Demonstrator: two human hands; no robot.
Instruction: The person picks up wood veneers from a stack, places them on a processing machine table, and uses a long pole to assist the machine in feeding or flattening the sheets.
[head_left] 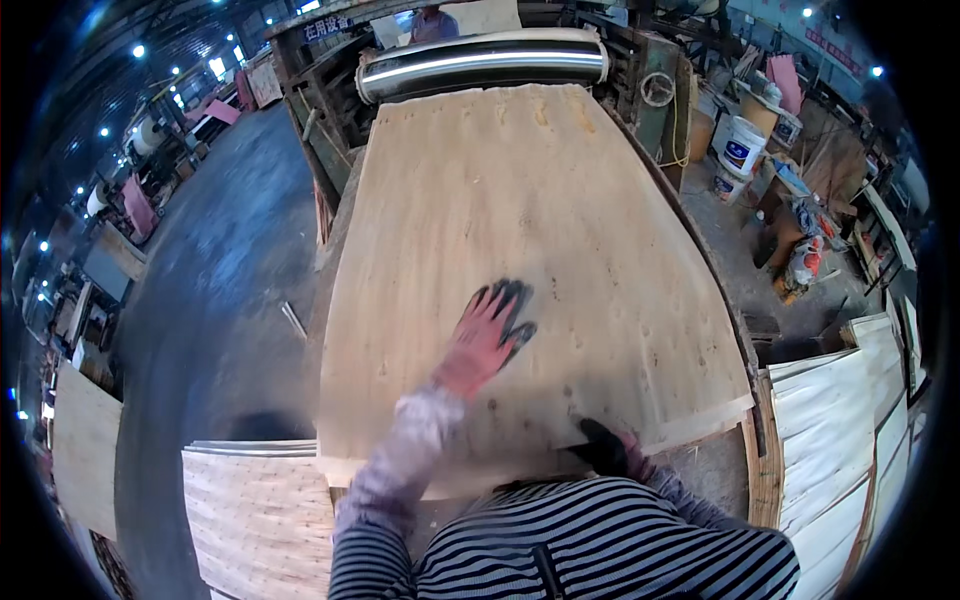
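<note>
Veneer sheet, its far edge at the roller, might skew if your hands press unevenly, your left hand reaching palm-down over its nearer half, thumb wide of the fingers, your right hand low by the near edge, its finger spread impossible to tell.

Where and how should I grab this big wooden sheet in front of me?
Probably by its near edge, from your own side, hands spread apart: the wooden sheet is broad, thin and lies flat, with its far end at the metal roller. Your right hand is at that near edge.
</note>
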